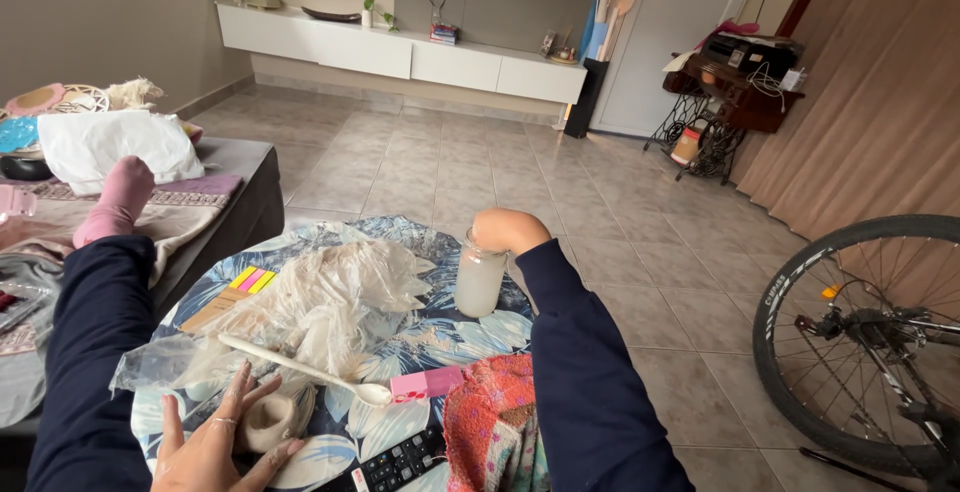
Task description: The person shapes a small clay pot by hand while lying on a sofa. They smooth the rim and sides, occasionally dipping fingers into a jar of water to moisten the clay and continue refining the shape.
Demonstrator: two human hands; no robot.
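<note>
Cloudy-liquid glass jar (479,279) stands near the floral round table's (495,330) far edge, right hand (507,229) clamped over its mouth, while left hand (215,440), fingers spread, cups a beige roll (267,421) at the near edge.

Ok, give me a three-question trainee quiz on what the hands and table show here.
1. True or false: the right hand rests on top of the glass jar of cloudy liquid.
2. What does the left hand touch? A) the remote control B) the beige roll C) the pink eraser-like block
3. Fill in: the long white spoon lies partly on the crumpled clear ____.

Key: 1 true; 2 B; 3 plastic bag. All of it sits on the round floral table.
</note>
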